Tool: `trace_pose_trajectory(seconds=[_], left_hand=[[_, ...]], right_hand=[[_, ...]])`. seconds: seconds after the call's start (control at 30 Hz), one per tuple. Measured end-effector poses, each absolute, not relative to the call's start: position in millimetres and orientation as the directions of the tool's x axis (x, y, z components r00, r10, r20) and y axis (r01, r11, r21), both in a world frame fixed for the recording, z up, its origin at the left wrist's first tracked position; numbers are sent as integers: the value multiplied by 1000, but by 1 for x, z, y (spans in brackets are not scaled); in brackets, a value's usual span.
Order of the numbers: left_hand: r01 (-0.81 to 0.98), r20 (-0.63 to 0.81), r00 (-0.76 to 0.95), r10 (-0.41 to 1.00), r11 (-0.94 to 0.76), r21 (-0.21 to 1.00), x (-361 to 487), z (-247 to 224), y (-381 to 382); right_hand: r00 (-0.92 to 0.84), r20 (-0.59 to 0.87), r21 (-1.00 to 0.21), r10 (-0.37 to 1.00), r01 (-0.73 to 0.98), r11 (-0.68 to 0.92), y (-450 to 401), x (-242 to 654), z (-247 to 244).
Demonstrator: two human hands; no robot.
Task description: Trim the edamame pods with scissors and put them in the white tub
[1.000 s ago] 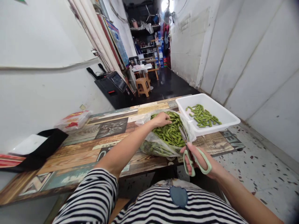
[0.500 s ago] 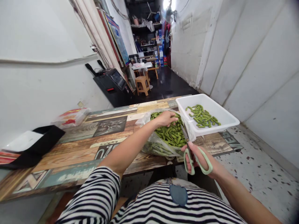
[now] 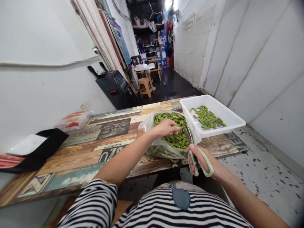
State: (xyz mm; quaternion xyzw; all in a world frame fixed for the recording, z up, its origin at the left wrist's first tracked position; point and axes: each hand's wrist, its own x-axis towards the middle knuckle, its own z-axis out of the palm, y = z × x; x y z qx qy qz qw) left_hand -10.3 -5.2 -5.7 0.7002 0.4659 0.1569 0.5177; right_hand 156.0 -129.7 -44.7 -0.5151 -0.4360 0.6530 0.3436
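Green bean pods point(image 3: 175, 139): a large heap is contained in the clear plastic bag point(image 3: 156, 149); a smaller batch of pods point(image 3: 207, 118) is spread in the white rectangular plastic tray point(image 3: 229, 114).

Clear plastic bag: placed near the front edge of the wood-plank-patterned table point(image 3: 78, 160), mouth open and upward, its right side against the tray.

White rectangular plastic tray: positioned to the right of the bag; the pods are gathered on the left and middle of its floor, with the right part bare.

Left hand point(image 3: 166, 127): extended over the open bag, above the heap. The fingers are curved, with the fingertips brought close together at the pods; whether a pod is pinched cannot be told.

Right hand point(image 3: 201, 158): located at the near right side of the bag. The fingers are closed around and through the loops of the pale green-handled scissors point(image 3: 189, 136).

Pale green-handled scissors: blades directed away from the body, slightly parted, over the right side of the heap, near the left fingertips.

Table, left end: a clear packet with red and yellow print point(image 3: 74, 122) is set by the wall; a black band-like item point(image 3: 47, 147) is placed nearer, beside a white object point(image 3: 28, 144).
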Motion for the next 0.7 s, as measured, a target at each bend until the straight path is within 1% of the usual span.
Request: trace_pose_trajectory(seconds=[0.13, 0.23, 0.33, 0.4, 0.5, 0.57, 0.7], left_hand=[[528, -262, 511, 819, -58, 847, -10, -3, -10], [563, -249, 505, 826, -97, 821, -9, -1, -16], [575, -249, 506, 826, -108, 811, -10, -1, -19], [568, -242, 517, 821, -118, 814, -11, -2, -19], [539, -190, 544, 817, -167, 825, -14, -5, -16], [506, -204, 536, 819, -118, 854, -16, -6, -13], [330, -332, 533, 778, 170, 928, -15, -7, -10]], right_hand=[[-246, -399, -916, 883, 57, -398, -130, 157, -44], [-255, -368, -930, 894, 120, -348, -128, 156, -45], [-273, -341, -939, 899, 147, -312, -127, 155, -45], [-265, -349, -936, 899, 156, -317, -126, 154, -44], [-224, -382, -921, 897, 166, -351, -125, 152, -43], [-209, -399, -916, 893, 133, -378, -125, 152, -42], [-268, -391, -913, 880, -8, -408, -127, 153, -42]])
